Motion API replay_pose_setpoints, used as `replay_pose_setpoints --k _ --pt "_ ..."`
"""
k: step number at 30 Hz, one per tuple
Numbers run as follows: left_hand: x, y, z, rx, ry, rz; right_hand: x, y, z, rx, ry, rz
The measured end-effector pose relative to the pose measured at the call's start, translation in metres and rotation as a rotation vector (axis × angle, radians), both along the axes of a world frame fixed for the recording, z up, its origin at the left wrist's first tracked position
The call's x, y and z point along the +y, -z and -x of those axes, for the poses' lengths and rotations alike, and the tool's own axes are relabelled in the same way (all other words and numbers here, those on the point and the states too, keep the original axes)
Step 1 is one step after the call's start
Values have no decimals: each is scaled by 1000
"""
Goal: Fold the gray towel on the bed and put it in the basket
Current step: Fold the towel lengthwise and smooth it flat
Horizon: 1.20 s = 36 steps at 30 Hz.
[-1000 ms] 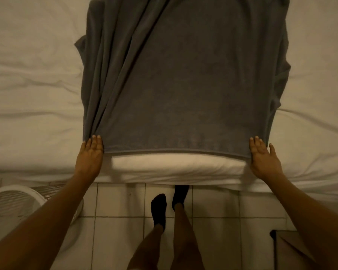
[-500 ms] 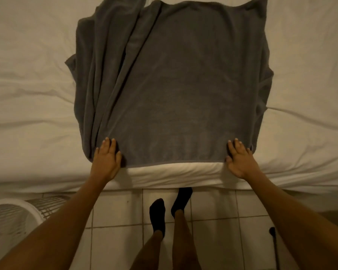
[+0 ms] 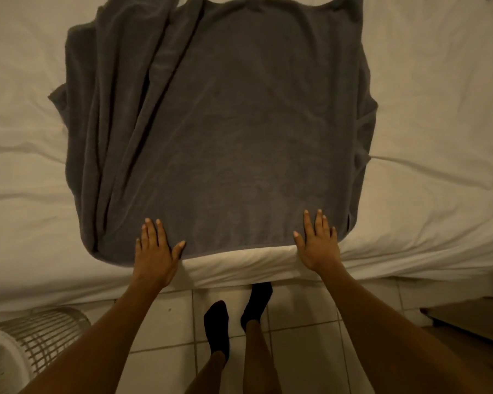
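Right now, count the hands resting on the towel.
2: the left hand and the right hand, both flat on the towel along its near edge.

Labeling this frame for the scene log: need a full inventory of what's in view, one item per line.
towel: 1, dark gray, spread on the bed, bunched in folds along its left side, near edge at the bed's edge
bed: 1, white sheet, fills the upper frame
basket: 1, white slatted, on the floor at lower left
floor: pale tiles, below the bed
dark furniture: 1, lower right, cropped, cannot tell what it is
socks: 2, black, on the feet by the bed's edge
left hand: 1, flat, fingers spread on the towel's near edge
right hand: 1, flat, fingers spread on the towel's near edge
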<state>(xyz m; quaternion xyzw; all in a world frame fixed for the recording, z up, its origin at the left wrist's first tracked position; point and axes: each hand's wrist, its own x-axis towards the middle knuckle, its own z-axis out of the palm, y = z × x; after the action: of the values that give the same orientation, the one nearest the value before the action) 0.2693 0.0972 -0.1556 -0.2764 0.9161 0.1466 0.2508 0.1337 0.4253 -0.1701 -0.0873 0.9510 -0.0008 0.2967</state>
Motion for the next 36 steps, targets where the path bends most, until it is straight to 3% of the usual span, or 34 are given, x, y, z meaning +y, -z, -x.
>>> replay_pose_setpoints --k 8,15,24,36 --pt "66 -13 76 77 128 -76 25 -8 31 125 27 -19" --pt "125 -11 147 45 250 -90 50 -11 102 214 144 91" --pt "206 -4 244 -34 347 -87 84 -4 187 233 273 222" --pt "280 -3 416 133 535 -20 96 8 238 207 292 294"
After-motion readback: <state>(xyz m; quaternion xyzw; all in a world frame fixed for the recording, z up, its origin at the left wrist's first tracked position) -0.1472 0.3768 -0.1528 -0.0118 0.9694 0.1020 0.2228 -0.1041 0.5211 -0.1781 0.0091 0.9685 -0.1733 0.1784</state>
